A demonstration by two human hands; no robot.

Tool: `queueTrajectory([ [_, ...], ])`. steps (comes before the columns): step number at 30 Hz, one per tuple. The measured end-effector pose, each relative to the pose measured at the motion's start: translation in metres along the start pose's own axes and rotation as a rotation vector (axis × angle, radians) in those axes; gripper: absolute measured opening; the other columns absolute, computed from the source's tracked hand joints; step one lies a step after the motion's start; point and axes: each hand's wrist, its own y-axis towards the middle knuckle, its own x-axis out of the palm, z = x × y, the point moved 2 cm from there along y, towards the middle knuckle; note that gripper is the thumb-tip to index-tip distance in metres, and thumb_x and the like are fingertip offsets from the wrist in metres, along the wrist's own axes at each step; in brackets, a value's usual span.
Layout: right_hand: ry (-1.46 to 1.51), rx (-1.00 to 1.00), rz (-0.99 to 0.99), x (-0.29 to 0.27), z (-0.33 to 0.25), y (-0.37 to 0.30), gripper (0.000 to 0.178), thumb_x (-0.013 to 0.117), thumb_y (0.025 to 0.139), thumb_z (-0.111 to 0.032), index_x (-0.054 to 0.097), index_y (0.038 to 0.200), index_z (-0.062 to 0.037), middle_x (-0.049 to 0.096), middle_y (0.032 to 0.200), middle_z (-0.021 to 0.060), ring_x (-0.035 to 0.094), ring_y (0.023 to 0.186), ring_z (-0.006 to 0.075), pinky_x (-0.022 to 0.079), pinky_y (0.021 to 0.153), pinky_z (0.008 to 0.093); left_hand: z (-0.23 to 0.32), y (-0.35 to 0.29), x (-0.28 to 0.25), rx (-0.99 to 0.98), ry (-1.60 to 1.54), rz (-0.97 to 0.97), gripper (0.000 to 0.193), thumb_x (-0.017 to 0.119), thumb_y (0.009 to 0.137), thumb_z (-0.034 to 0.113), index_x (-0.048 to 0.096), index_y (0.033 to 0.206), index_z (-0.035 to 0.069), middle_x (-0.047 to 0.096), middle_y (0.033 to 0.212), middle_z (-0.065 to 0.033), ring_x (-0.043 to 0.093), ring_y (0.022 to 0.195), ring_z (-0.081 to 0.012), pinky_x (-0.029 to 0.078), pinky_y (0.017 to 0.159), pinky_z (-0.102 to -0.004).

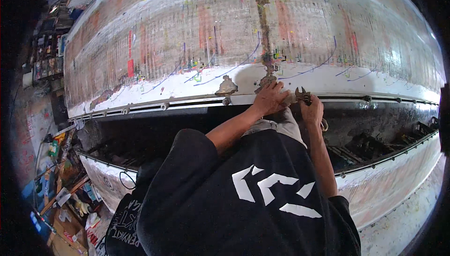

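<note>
My right hand (312,109) is closed around an adjustable wrench (303,95), whose jaws point up and away from me above the metal rail (197,101). Just left of it, my left hand (270,98) rests on the rail at the near edge of a long pale table (309,80). Its fingers bend toward a small part by the wrench; what they grip is hidden. A bare brown patch (227,86) of worn surface lies left of that hand.
Small round knobs (164,106) stick out along the rail. Below runs a dark gap (154,127), and closer to me a second pale table (384,181). Coloured lines and red stains mark the far surface. Tools and clutter (65,199) fill the left side.
</note>
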Motion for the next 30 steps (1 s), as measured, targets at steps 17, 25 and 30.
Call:
queueTrajectory([
  [17,0.250,-0.238,0.207,0.023,0.018,-0.005,0.029,0.072,0.076,-0.006,0.054,0.098,-0.0027,0.065,0.088,0.0226,0.063,0.087,0.0496,0.051,0.071,0.0515,0.002,0.000,-0.005,0.043,0.073,0.030,0.046,0.069,0.092,0.044,0.066,0.129,0.018,0.054,0.118,-0.0161,0.055,0.112,-0.0367,0.049,0.096,-0.0483],
  [25,0.004,-0.055,0.195,0.037,0.032,-0.010,0.025,0.069,0.080,-0.010,0.060,0.101,-0.0003,0.067,0.089,0.0253,0.066,0.089,0.0472,0.052,0.075,0.0527,0.005,0.002,-0.007,0.056,0.029,0.022,0.049,0.073,0.086,0.041,0.066,0.128,0.016,0.052,0.110,-0.0132,0.055,0.106,-0.0352,0.049,0.094,-0.0472],
  [30,0.284,-0.108,0.090,0.035,0.036,-0.006,0.023,0.075,0.088,-0.016,0.067,0.101,0.0015,0.068,0.078,0.0146,0.067,0.073,0.0317,0.052,0.067,0.0421,0.007,0.005,-0.007,0.060,0.116,-0.001,0.047,0.072,0.087,0.043,0.068,0.126,0.016,0.053,0.110,-0.0128,0.055,0.106,-0.0345,0.049,0.094,-0.0473],
])
